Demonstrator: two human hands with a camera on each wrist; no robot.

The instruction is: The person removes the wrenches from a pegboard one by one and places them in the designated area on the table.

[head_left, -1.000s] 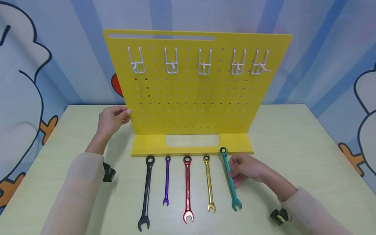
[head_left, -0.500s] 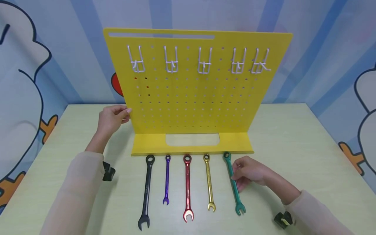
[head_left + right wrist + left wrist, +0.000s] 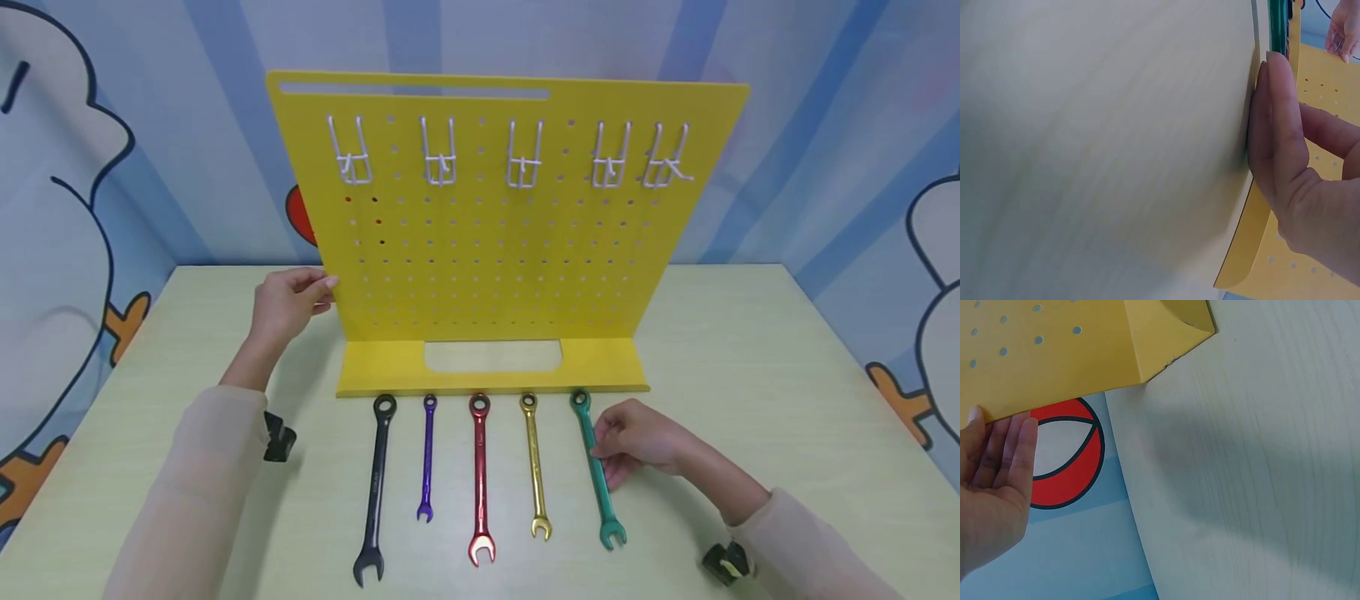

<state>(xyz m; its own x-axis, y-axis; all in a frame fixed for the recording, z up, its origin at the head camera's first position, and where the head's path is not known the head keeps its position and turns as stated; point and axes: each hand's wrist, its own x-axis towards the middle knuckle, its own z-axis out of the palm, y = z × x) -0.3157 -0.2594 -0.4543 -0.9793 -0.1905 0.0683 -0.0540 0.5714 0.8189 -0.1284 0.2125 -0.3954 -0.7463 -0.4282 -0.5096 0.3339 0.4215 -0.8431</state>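
Note:
A yellow pegboard (image 3: pixel 487 292) stands upright on its base, with several white wire hooks (image 3: pixel 439 158) along its upper part. My left hand (image 3: pixel 283 307) pinches the board's left edge between thumb and fingers; the left wrist view shows the hand (image 3: pixel 997 481) from below, at that edge. In front of the base lies a row of combination wrenches: black (image 3: pixel 374 492), purple (image 3: pixel 427 458), red (image 3: pixel 480 475), gold (image 3: pixel 535 467) and green (image 3: pixel 596 471). My right hand (image 3: pixel 641 437) holds the green wrench by its shaft, thumb on the near side, other fingers partly hidden.
Everything stands on a pale wooden table (image 3: pixel 750 358). Behind it rises a blue striped wall (image 3: pixel 480 42) with cartoon figures at both sides. A small black device (image 3: pixel 279 437) is worn at the left wrist, another black device (image 3: pixel 726 563) at the right.
Between the first and second frames, my right hand drew the green wrench toward me and slightly right, off the base's edge. It has hardly moved since. The left hand keeps its place.

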